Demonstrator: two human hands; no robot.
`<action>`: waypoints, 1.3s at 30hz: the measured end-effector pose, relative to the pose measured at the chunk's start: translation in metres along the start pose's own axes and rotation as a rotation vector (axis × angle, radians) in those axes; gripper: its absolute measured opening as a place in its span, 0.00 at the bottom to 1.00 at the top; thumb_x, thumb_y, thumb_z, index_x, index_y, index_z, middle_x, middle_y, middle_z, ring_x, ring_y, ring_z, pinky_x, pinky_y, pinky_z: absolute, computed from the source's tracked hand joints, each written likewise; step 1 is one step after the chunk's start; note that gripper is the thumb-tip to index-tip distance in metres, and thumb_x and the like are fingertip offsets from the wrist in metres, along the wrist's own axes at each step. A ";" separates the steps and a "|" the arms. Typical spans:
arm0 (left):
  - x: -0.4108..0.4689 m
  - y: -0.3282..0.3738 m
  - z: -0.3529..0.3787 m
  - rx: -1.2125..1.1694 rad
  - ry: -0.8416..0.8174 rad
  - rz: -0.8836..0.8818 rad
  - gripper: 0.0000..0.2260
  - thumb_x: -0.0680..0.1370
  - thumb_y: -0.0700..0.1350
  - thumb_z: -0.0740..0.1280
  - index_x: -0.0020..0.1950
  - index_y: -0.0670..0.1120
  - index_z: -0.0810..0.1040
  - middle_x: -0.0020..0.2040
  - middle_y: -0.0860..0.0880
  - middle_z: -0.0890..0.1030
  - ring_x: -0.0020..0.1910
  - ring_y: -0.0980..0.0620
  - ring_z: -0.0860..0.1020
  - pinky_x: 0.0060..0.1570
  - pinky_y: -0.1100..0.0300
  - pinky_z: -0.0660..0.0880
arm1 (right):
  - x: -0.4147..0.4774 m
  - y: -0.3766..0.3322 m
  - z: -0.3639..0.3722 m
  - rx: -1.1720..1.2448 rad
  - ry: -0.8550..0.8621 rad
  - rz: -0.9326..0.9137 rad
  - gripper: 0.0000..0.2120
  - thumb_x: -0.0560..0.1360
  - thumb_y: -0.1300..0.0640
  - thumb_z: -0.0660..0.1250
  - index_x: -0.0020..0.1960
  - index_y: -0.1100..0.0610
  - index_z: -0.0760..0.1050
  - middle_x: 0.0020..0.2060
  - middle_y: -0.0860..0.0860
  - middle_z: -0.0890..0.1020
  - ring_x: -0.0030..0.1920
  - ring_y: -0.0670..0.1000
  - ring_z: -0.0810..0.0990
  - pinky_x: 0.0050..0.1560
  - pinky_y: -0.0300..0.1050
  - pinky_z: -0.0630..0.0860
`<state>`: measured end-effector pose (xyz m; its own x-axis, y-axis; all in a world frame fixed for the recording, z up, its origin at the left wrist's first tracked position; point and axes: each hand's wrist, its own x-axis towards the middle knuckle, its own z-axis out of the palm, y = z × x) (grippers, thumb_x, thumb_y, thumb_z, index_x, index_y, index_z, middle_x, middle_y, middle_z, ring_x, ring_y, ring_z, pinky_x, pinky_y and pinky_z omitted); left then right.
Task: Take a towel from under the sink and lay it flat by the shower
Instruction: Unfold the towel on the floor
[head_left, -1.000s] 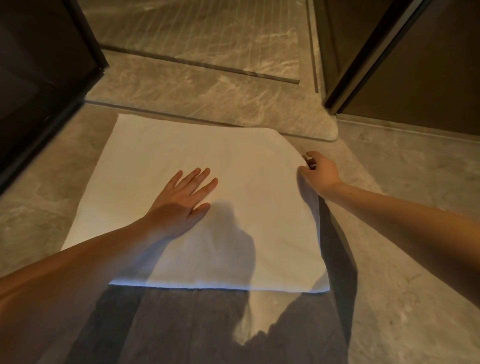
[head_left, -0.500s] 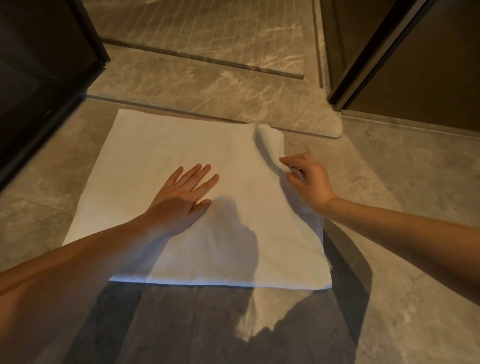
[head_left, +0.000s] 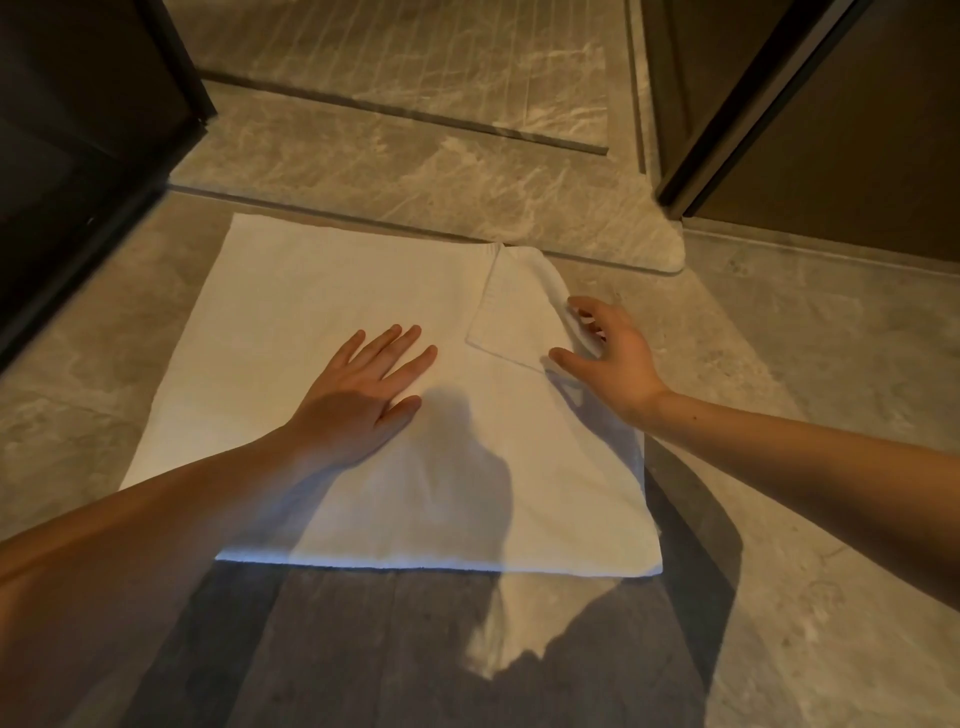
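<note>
A white towel (head_left: 322, 312) lies spread on the grey marble floor, its far edge along the raised shower threshold (head_left: 415, 171). The towel's far right corner (head_left: 514, 306) is folded back onto the towel as a flap. My left hand (head_left: 363, 389) rests palm down on the middle of the towel, fingers straight and slightly apart. My right hand (head_left: 613, 358) hovers at the towel's right edge with fingers spread, fingertips touching the folded flap, not closed on it.
A dark panel (head_left: 78, 156) stands along the left, and a dark door frame (head_left: 727, 114) rises at the right beyond the threshold's end. The ribbed shower floor (head_left: 415, 47) lies past the threshold. Bare floor tiles (head_left: 810, 364) extend to the right.
My right hand lifted the towel's far right corner and turned it inward; the flap now lies on the towel and the fingers have spread apart. The left hand stayed pressed on the towel.
</note>
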<state>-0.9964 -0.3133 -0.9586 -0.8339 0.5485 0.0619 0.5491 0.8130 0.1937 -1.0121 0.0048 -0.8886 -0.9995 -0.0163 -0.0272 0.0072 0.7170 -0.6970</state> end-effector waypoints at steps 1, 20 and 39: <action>0.000 0.000 0.000 -0.001 0.003 0.000 0.25 0.82 0.57 0.51 0.79 0.54 0.56 0.80 0.50 0.55 0.78 0.50 0.53 0.75 0.47 0.52 | 0.004 -0.002 0.001 -0.009 0.001 0.064 0.33 0.72 0.50 0.74 0.73 0.56 0.66 0.67 0.53 0.72 0.63 0.50 0.72 0.60 0.40 0.69; -0.001 -0.001 -0.001 0.001 0.011 -0.005 0.25 0.82 0.57 0.50 0.79 0.53 0.56 0.80 0.49 0.56 0.78 0.50 0.53 0.75 0.47 0.52 | 0.027 -0.021 -0.007 0.402 0.425 0.278 0.16 0.75 0.70 0.63 0.62 0.61 0.75 0.51 0.55 0.81 0.46 0.46 0.79 0.46 0.31 0.76; -0.001 0.001 -0.003 -0.005 0.011 -0.007 0.25 0.82 0.57 0.50 0.79 0.53 0.57 0.80 0.49 0.56 0.78 0.49 0.54 0.75 0.47 0.52 | 0.032 -0.033 0.001 0.708 0.342 0.608 0.20 0.67 0.62 0.76 0.55 0.57 0.71 0.34 0.54 0.79 0.30 0.47 0.77 0.33 0.40 0.76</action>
<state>-0.9957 -0.3136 -0.9553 -0.8384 0.5404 0.0714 0.5429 0.8160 0.1986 -1.0444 -0.0200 -0.8673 -0.7739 0.4976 -0.3919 0.4272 -0.0467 -0.9029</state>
